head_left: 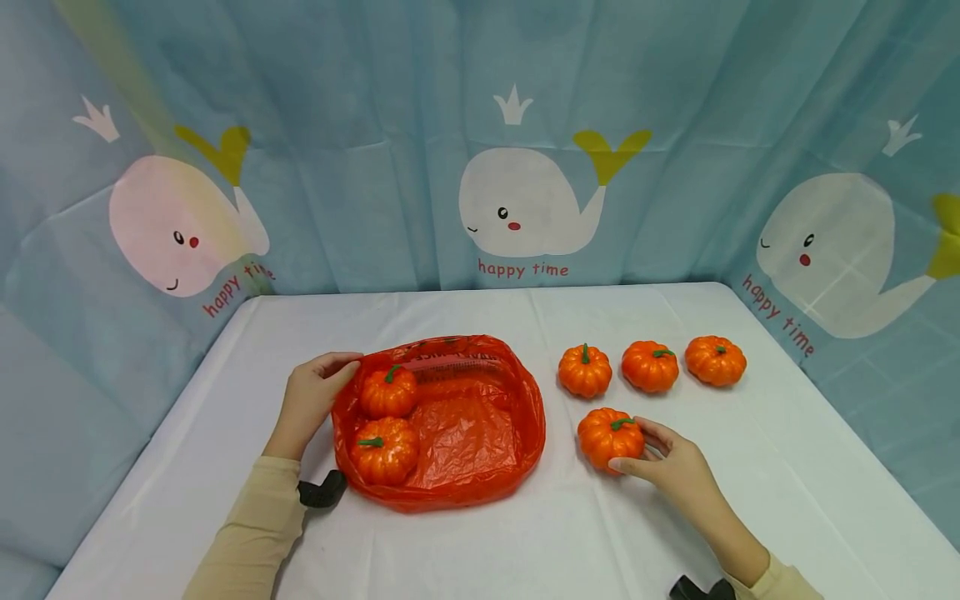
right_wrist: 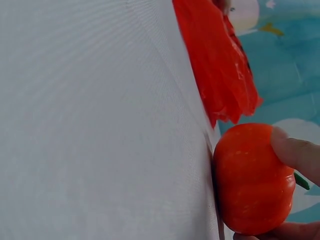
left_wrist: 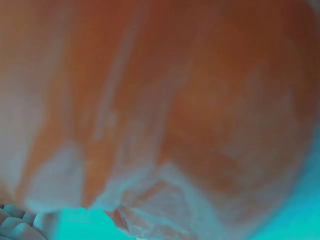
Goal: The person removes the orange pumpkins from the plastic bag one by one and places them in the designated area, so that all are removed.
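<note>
Right grip (head_left: 667, 462) curls round small orange pumpkin (head_left: 609, 438) — ribbed, green-stemmed.

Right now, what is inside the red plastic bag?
Two small orange pumpkins lie inside the red bag, against its left side. The rest shows bare crumpled plastic; anything beneath the pumpkins is hidden.

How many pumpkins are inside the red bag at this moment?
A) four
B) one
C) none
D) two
D: the head view shows two pumpkins inside the red bag, near the left hand; the other four are outside it on the table, one of them in the right hand.
</note>
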Action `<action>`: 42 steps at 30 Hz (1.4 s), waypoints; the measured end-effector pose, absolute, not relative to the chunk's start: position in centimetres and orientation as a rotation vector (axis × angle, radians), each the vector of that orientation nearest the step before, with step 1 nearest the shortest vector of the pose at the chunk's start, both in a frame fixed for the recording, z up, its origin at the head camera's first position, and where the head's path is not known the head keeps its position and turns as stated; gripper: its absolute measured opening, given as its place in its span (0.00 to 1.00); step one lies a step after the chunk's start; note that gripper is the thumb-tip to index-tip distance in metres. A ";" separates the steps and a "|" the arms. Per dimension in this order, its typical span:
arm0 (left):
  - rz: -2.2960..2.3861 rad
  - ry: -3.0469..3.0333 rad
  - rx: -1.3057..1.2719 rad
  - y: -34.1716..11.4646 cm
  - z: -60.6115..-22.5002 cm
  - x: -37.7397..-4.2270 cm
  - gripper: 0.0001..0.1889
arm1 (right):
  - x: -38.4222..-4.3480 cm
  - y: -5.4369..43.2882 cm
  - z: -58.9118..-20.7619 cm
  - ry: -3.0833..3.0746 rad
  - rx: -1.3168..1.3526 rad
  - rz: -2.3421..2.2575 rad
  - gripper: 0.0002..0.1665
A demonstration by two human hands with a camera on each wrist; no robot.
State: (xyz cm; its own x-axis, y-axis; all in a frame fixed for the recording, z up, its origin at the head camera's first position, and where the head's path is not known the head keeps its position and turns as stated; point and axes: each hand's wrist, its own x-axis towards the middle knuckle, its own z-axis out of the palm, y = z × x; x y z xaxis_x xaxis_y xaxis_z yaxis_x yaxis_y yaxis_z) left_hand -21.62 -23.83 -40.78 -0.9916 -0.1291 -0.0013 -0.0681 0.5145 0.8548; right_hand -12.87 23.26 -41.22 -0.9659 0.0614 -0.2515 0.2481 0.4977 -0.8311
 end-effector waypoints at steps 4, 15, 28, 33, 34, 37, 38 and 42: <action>-1.507 -2.679 0.174 -23.8 -40.7 -21.5 0.25 | -13.0 23.4 -41.2 2.550 0.240 -1.454 0.56; -1.495 -2.670 0.168 -23.6 -40.6 -21.6 0.24 | -13.1 23.5 -41.2 2.576 0.149 -1.404 0.61; -1.502 -2.676 0.177 -23.8 -40.7 -21.6 0.24 | -11.2 20.4 -38.8 2.986 -0.246 -1.755 0.42; -1.515 -2.670 0.180 -23.8 -40.7 -21.5 0.24 | -11.7 18.1 -38.2 2.860 -0.271 -1.777 0.43; -1.518 -2.670 0.180 -23.8 -40.7 -21.5 0.24 | -11.8 17.7 -38.1 2.836 -0.275 -1.771 0.43; -1.524 -2.672 0.184 -23.8 -40.6 -21.5 0.24 | -12.3 16.3 -38.0 2.763 -0.326 -1.766 0.44; -1.524 -2.671 0.185 -23.8 -40.6 -21.5 0.24 | -12.5 15.8 -38.0 2.730 -0.353 -1.776 0.44; -1.523 -2.665 0.181 -23.8 -40.5 -21.6 0.24 | -13.6 13.9 -38.1 2.586 -0.413 -1.811 0.44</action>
State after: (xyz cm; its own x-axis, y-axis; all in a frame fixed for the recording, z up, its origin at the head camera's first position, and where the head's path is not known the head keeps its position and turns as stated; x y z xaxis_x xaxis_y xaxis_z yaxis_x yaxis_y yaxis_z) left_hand -21.60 -23.85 -40.54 -0.9909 -0.1347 -0.0004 -0.0687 0.5032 0.8614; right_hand -13.63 13.88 -38.10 -0.9654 -0.1865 0.1820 -0.2348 0.3193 -0.9181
